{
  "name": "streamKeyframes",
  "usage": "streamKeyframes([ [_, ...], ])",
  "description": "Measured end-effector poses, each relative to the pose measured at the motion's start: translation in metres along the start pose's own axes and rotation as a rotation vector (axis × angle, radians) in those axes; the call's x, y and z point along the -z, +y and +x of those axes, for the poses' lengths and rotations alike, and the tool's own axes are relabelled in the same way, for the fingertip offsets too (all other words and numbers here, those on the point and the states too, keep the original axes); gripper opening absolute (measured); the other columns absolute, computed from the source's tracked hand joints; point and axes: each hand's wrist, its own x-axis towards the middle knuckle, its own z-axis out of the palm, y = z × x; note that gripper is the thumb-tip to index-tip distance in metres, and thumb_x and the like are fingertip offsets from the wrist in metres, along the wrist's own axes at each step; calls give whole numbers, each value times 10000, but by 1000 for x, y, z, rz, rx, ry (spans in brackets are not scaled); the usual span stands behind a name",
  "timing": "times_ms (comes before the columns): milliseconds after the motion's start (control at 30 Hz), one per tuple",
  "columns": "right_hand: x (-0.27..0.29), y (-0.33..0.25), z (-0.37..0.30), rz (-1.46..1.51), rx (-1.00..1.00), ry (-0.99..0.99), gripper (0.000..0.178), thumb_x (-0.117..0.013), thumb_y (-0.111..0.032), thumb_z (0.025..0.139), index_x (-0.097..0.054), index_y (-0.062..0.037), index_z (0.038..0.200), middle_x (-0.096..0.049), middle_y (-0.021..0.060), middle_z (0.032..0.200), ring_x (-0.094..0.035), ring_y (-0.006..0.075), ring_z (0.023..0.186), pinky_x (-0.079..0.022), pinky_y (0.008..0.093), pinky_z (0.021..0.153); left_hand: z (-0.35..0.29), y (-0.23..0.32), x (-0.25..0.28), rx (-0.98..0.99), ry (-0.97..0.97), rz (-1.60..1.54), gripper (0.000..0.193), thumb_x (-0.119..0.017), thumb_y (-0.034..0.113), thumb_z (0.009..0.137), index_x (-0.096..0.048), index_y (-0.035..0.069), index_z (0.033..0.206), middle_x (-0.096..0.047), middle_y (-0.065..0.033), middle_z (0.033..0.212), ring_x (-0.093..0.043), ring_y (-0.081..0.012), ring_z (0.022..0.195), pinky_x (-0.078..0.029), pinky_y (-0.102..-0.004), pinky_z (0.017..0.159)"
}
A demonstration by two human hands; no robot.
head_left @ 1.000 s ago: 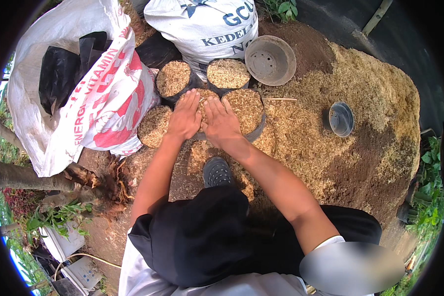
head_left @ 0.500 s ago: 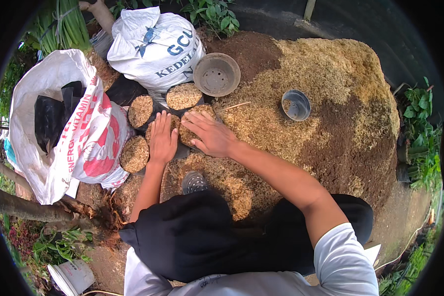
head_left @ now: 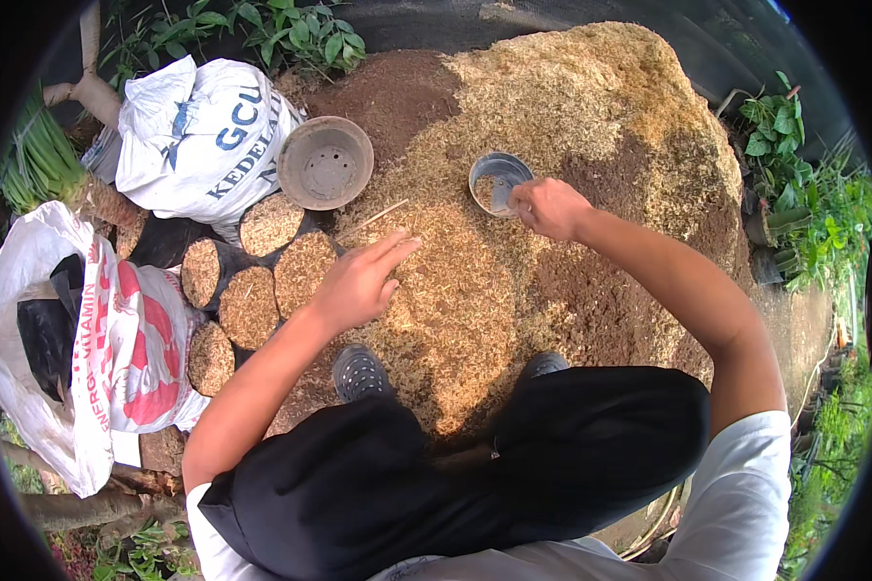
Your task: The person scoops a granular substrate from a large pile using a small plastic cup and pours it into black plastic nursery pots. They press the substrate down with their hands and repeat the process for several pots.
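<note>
My right hand (head_left: pixel 549 207) pinches the rim of the small grey cup (head_left: pixel 497 182), some husk mix inside, at the heap's (head_left: pixel 591 107) top; open husk lies between it and my left hand (head_left: pixel 358 283), spread flat; just left of that sit filled black bags (head_left: pixel 252 305) and an empty brown pot (head_left: pixel 326 163).

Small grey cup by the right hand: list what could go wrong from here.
1. The right hand grips only the rim of the small grey cup, which sits on the sloped heap of loose husk and soil; it could tip and spill.
2. The left hand rests beside the filled black bags; a careless sweep might topple one.
3. A thin stick lies between the hands and could get scooped up.
</note>
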Motion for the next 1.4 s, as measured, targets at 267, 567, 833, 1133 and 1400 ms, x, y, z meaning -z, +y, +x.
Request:
streamKeyframes([
  [267,-121,-20,-44,857,-472,230,174,-573,-67,992,-702,-24,1101,-767,112,930,-729,183,728,-638,366,752,2,-26,-32,128,-686,32,605,-681,196,967,-524,78,1540,-494,-214,1603,-541,-391,1431,-460,-500,1197],
  [567,-124,-2,-3,1382,-834,752,624,-622,-317,1025,-412,-15,1530,-597,113,1062,-704,207,833,-651,298,604,71,-9,-187,520,-114,-182,640,-624,314,1044,-430,118,1621,-246,-183,1752,-196,-371,1633,-210,-507,1334],
  [833,-48,19,38,1168,-704,496,525,-555,-58,1059,-470,24,1571,-765,199,1127,-775,187,684,-658,323,675,77,-3,-187,551,-166,-195,617,-619,319,1057,-434,154,1622,-206,-145,1773,-158,-346,1649,-206,-507,1333],
  [1133,-95,60,31,506,-575,505,304,-642,-138,943,-721,48,1171,-764,233,923,-782,297,670,-634,417,695,60,-14,-134,385,-178,-109,614,-586,337,1076,-416,114,1622,-256,-198,1741,-236,-377,1620,-262,-496,1319],
  [1400,-36,25,23,6,-641,291,636,-690,-288,990,-457,-33,1523,-533,289,1428,-639,432,1149,-528,513,972,-9,2,56,261,-181,-149,444,-586,245,1059,-570,58,1461,-474,-209,1586,-516,-398,1422,-391,-515,1229],
])
